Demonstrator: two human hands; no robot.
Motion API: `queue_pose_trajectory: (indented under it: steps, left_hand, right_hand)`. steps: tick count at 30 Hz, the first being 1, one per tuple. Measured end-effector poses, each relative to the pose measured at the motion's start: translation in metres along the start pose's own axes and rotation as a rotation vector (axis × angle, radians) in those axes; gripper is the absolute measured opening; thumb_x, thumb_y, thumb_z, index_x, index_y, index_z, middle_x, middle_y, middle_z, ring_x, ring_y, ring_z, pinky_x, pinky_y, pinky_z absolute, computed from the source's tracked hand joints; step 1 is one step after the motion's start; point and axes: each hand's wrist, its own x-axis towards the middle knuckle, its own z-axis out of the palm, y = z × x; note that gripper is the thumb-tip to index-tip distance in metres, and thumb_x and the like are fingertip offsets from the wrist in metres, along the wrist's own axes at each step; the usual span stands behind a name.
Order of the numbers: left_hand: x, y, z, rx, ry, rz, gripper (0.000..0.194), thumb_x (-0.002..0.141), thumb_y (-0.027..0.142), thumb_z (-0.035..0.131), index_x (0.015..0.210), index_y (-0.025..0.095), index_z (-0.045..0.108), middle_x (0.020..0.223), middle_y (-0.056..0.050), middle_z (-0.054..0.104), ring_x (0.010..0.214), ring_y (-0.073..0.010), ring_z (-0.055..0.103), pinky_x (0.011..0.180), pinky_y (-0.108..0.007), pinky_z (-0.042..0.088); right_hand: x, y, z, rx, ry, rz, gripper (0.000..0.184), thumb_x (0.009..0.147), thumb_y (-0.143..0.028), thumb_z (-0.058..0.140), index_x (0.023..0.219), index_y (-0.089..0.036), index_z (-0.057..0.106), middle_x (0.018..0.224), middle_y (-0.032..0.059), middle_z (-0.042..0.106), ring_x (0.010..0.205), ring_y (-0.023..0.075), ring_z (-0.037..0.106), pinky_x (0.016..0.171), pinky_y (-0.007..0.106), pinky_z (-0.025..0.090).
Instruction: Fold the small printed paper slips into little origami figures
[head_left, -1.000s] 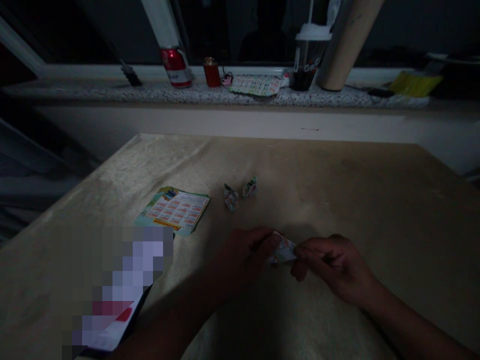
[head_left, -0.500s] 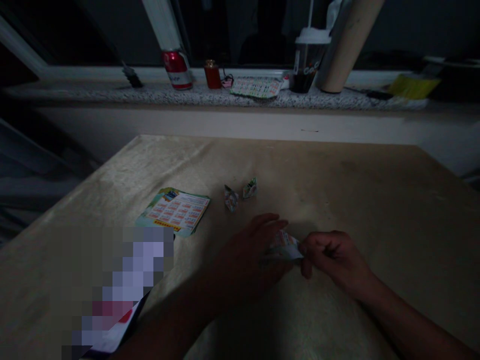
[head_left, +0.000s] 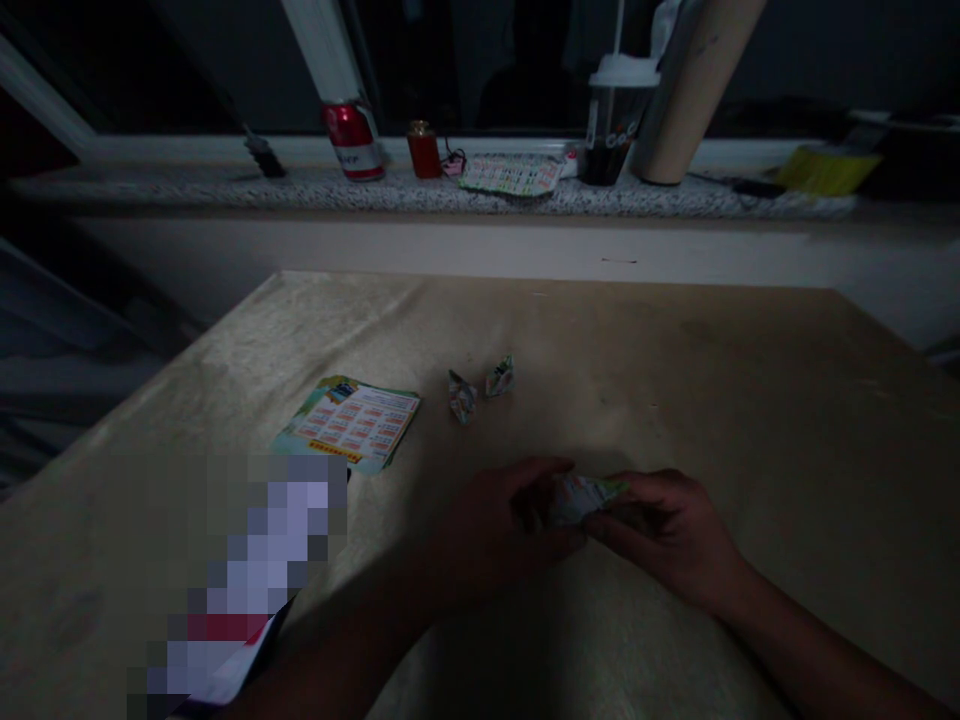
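A small folded piece of printed paper (head_left: 579,496) sits between both my hands, low over the tan table (head_left: 675,360). My left hand (head_left: 499,525) pinches its left side with curled fingers. My right hand (head_left: 667,530) grips its right side, fingers closed around the edge. Two small folded paper figures (head_left: 462,395) (head_left: 499,376) stand on the table just beyond my hands. A printed colourful sheet (head_left: 349,423) lies flat to the left of them.
A blurred-out flat item (head_left: 240,580) lies at the near left of the table. On the window ledge behind stand a red can (head_left: 351,140), a small red container (head_left: 424,150), another printed sheet (head_left: 511,173), a lidded cup (head_left: 615,120) and a cardboard tube (head_left: 686,90).
My left fingers, briefly spread over the paper, have closed onto it again. The folded paper has been turned and pressed smaller between both hands.
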Motion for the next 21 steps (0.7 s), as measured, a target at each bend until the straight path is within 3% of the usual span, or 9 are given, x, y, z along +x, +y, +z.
queue_pose_trajectory:
  steps: [6,9,14,21]
  left_hand:
    - [0.0,0.0,-0.003,-0.01,-0.008,0.028,0.039,0.081,0.034,0.076,0.115,0.018,0.071,0.096,-0.005,0.075,0.084,-0.019,0.067,0.076,-0.031,0.052]
    - [0.0,0.002,-0.001,0.045,0.073,0.068,0.045,0.08,0.034,0.074,0.122,0.018,0.069,0.094,-0.005,0.075,0.079,-0.0181,0.066,0.073,-0.031,0.053]
    - [-0.002,0.002,0.01,0.238,0.223,0.156,0.047,0.081,0.032,0.071,0.126,0.017,0.065,0.094,-0.006,0.075,0.079,-0.019,0.067,0.076,-0.033,0.054]
    - [-0.008,-0.007,0.02,0.43,0.186,0.246,0.05,0.085,0.042,0.071,0.129,0.018,0.064,0.099,-0.008,0.075,0.086,-0.0236,0.069,0.086,-0.04,0.054]
  right_hand:
    - [0.001,-0.003,-0.008,-0.166,0.023,-0.129,0.016,0.086,-0.03,0.077,0.074,-0.02,0.076,0.062,0.001,0.074,0.049,0.0131,0.064,0.049,0.024,0.05]
    - [0.001,-0.004,-0.008,-0.249,0.108,-0.147,0.014,0.084,-0.026,0.075,0.071,-0.02,0.074,0.06,0.0009,0.074,0.045,0.013,0.062,0.045,0.024,0.048]
    - [0.001,-0.004,0.003,-0.259,0.247,-0.086,0.004,0.08,-0.02,0.071,0.077,-0.021,0.071,0.069,0.0018,0.078,0.059,0.0177,0.074,0.053,0.023,0.057]
    - [0.005,-0.007,0.009,-0.341,0.29,-0.148,0.006,0.076,-0.019,0.073,0.082,-0.021,0.075,0.061,-0.0005,0.076,0.044,0.0135,0.067,0.044,0.02,0.051]
